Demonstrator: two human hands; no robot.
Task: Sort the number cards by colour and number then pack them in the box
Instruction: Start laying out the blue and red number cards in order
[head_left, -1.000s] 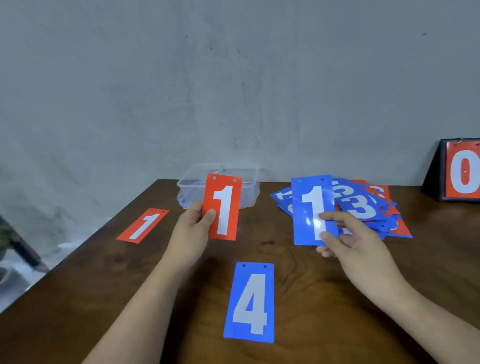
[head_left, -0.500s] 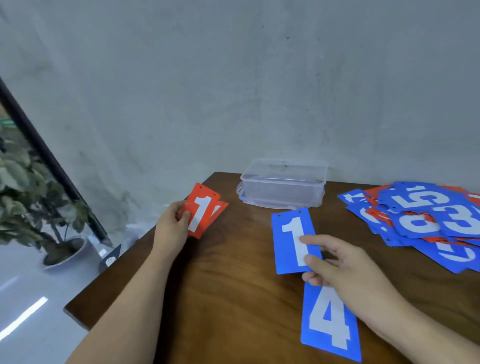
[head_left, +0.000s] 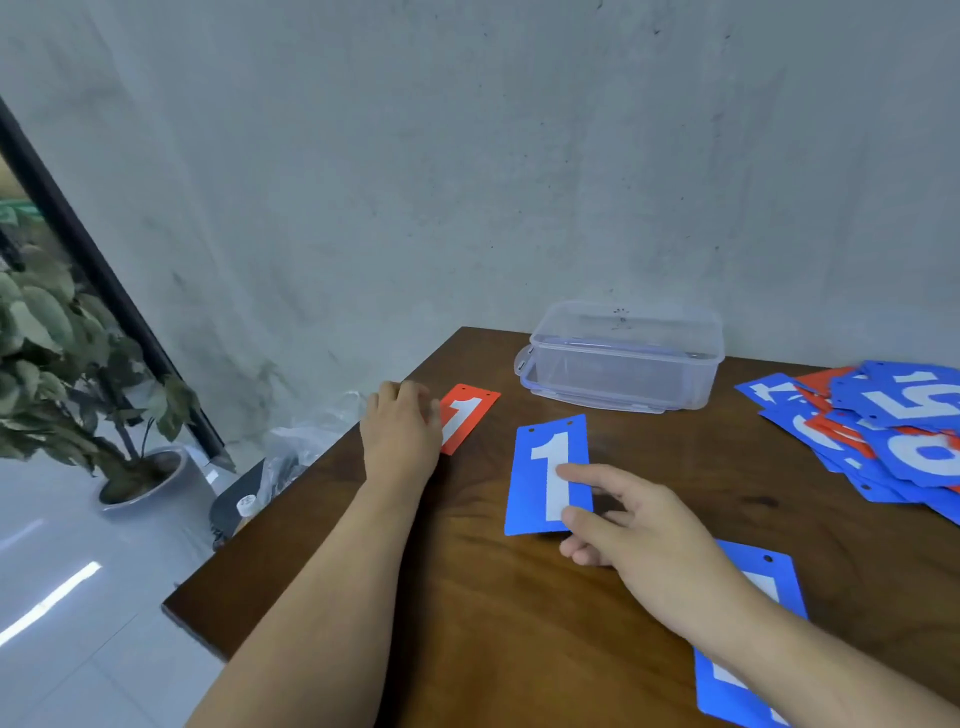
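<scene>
At the left edge of the brown wooden table (head_left: 467, 623), left hand (head_left: 400, 436) covers one end of the red "1" card (head_left: 470, 415); can't tell its grip. Right hand (head_left: 639, 525) pinches the blue "1" card (head_left: 548, 467) mid-table, forefinger and thumb. Clear plastic box (head_left: 623, 358): far edge.

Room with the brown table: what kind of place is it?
Probably a plain indoor room, maybe a home or office; I cannot tell which. A wooden table stands against a bare grey wall, and a potted plant sits on a shiny floor.
</scene>
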